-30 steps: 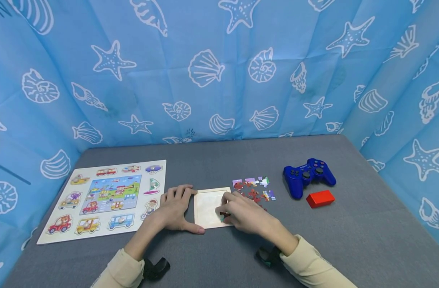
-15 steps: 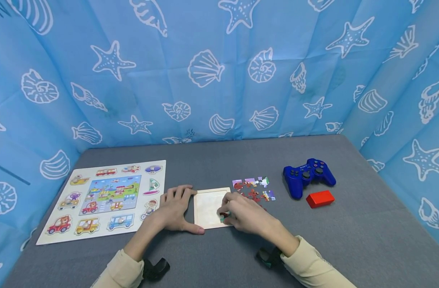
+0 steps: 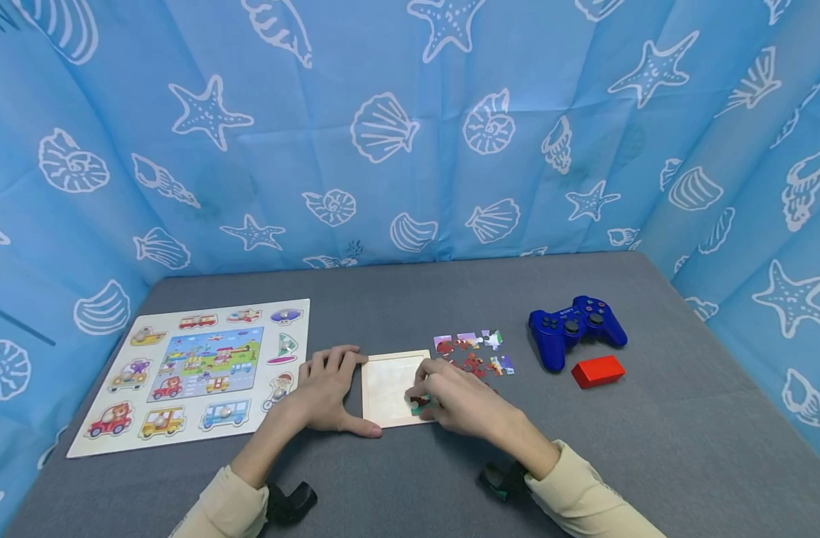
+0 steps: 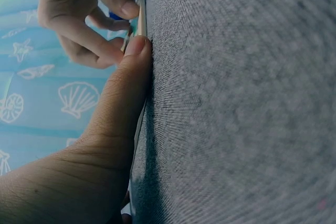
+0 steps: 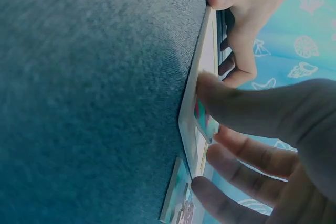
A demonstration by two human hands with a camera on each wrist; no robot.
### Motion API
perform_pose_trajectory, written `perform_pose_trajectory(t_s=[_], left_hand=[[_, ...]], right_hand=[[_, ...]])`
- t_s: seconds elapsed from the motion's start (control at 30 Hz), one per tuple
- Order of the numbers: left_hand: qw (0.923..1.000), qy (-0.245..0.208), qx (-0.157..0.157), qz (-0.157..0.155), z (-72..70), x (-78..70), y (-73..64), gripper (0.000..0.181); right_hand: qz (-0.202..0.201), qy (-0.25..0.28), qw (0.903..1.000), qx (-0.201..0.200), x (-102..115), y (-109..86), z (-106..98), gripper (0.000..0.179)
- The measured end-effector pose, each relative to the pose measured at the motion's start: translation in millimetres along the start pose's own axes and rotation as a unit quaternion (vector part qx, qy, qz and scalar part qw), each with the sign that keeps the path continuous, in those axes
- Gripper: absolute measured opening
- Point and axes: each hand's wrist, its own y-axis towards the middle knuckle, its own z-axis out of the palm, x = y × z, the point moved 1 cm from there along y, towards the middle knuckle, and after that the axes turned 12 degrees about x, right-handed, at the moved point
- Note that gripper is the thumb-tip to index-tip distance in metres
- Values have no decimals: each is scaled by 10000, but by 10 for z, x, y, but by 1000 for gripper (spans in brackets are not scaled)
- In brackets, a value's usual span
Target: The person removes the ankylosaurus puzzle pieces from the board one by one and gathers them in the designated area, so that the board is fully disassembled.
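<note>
A square, shallow wooden puzzle tray [image 3: 386, 385] lies on the grey cloth. My left hand [image 3: 329, 388] holds its left side, the thumb at the near corner and the fingers at the far one. Over the tray's near right corner, my right hand [image 3: 457, 400] pinches a jigsaw piece [image 3: 420, 403] with green and dark colours. In the right wrist view this piece [image 5: 203, 116] sits tilted inside the tray's rim, between thumb and fingers. Several loose jigsaw pieces [image 3: 473, 365] lie right of the tray, partly hidden by the right hand.
A knobbed vehicle puzzle board [image 3: 292, 310] lies at the left. To the right are a blue game controller [image 3: 571, 329] and a red block [image 3: 598, 371]. A blue curtain [image 3: 410, 187] with shell prints stands behind the table.
The right hand has shifted only slightly at the tray's near right corner, and a little more of the pinched jigsaw piece shows. My left hand stays in place on the tray.
</note>
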Motion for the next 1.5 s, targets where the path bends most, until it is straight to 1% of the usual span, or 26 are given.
perform_pose_trajectory(t_s=[0.13, 0.33, 0.53, 0.7, 0.83, 1.13, 1.37, 1.5], left_hand=[[10000, -15, -27, 1, 8, 2, -1, 112], [10000, -51, -65, -20, 22, 5, 10, 111], [10000, -36, -52, -39, 20, 7, 11, 111], [10000, -18, -6, -43, 22, 16, 22, 112], [10000, -23, 19, -35, 18, 9, 20, 112], [10000, -13, 21, -9, 1, -2, 6, 113], [9999, 1, 119, -90, -23, -19, 2, 113], [9997, 23, 199, -156, -57, -50, -13, 112]], right_hand=[[-2, 42, 9999, 143, -4, -2, -8, 25], [8, -131, 9995, 291, 17, 3, -8, 15], [-38, -170, 9994, 300, 15, 3, -3, 14], [70, -155, 9994, 293, 25, 7, 19, 14], [133, -121, 9996, 229, 28, 10, 35, 19], [-88, -121, 9998, -119, 12, -54, -15, 22], [-46, 90, 9998, -192, -74, -156, -52, 28], [6, 36, 9996, -276, -150, -236, -94, 30]])
